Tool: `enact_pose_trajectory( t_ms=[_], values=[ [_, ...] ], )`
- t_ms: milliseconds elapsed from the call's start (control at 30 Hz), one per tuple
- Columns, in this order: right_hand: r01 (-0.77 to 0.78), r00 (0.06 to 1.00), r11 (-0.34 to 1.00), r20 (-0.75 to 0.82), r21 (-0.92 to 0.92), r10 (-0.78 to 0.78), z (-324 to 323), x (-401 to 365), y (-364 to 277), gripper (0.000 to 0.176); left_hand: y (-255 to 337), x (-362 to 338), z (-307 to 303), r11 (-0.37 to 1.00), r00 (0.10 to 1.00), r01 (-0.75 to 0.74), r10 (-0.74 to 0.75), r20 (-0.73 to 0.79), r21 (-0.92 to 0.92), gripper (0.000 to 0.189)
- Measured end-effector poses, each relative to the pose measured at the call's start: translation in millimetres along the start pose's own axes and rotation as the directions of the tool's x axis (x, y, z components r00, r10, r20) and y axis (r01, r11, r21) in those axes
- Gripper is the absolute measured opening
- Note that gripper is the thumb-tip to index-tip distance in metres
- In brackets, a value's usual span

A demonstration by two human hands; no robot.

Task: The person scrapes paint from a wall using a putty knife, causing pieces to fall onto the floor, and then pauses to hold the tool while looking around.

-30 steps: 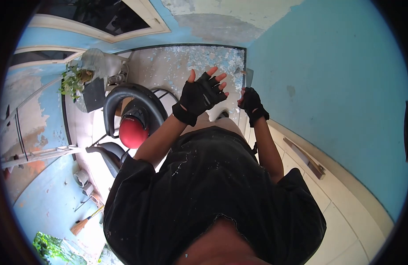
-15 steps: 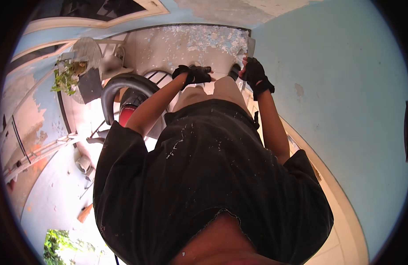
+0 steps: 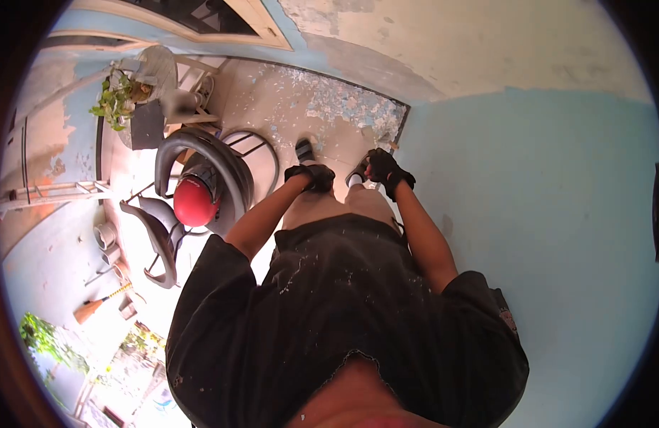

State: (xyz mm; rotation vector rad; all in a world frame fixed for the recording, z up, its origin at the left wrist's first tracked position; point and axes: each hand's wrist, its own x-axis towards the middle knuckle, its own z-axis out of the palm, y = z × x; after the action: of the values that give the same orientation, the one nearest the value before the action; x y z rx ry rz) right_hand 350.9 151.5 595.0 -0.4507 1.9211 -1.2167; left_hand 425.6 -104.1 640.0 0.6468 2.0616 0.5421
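Both hands have been lowered since 1 second ago, when the left hand was held up with its fingers spread. Now the left hand (image 3: 311, 177), in a black glove, is curled into a fist against the leg, and nothing is seen in it. The right hand (image 3: 383, 168) is closed around a scraper (image 3: 391, 146). Only a small bit of it is seen above the fingers, close to the blue wall (image 3: 529, 214). Paint flakes (image 3: 343, 103) are spread on the floor (image 3: 265, 107) ahead. A red helmet (image 3: 194, 203) is set on a black chair (image 3: 201, 153), well apart on the left.
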Motion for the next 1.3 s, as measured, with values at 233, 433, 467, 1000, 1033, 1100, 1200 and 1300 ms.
enact_pose_trajectory(
  t_ms=[233,433,467,1000,1033,1100,1200,1300],
  values=[
    [-0.525,0.738,0.356,0.206,0.773,0.642,-49.4,20.1,-50.5,0.016,-25.6,62.4,-21.9,0.078,0.891,-0.165,-0.415,-0.182,-0.983,0.027],
    [-0.5,0.738,0.532,0.014,0.684,0.675,-41.1,95.9,-34.6,0.018,-95.8,129.1,-16.8,-0.267,0.893,-0.352,-0.382,-0.237,-0.897,0.044],
    [-0.463,0.76,0.557,-0.014,0.689,0.649,-37.4,116.5,-33.9,0.02,-109.1,143.2,-13.7,-0.276,0.886,-0.37,-0.391,-0.248,-0.887,0.044],
    [-0.419,0.898,0.908,-0.141,0.014,0.417,-28.9,345.3,198.9,0.026,-281.0,477.1,34.8,-0.345,0.524,-0.836,-0.731,-0.436,-0.426,0.041],
    [-0.371,0.92,0.917,-0.194,-0.149,0.341,-31.1,351.3,214.7,0.028,-296.2,518.9,37.9,-0.17,0.383,-0.886,-0.791,-0.476,-0.43,0.043],
    [-0.218,0.948,0.949,-0.279,-0.227,0.151,-35.5,363.9,214.3,0.029,-312.7,541.0,39.3,0.018,0.228,-0.906,-0.823,-0.52,-0.424,0.044],
    [-0.012,0.945,0.843,-0.283,-0.538,-0.167,-39.8,379.2,215.6,0.028,-312.9,504.4,9.7,0.027,0.258,-0.92,-0.711,-0.654,-0.392,0.04],
    [0.059,0.947,0.846,-0.239,-0.529,-0.215,-45.1,416.4,249.8,0.025,-330.4,504.6,3.9,0.132,0.229,-0.843,-0.79,-0.569,-0.522,0.035]
  ],
)
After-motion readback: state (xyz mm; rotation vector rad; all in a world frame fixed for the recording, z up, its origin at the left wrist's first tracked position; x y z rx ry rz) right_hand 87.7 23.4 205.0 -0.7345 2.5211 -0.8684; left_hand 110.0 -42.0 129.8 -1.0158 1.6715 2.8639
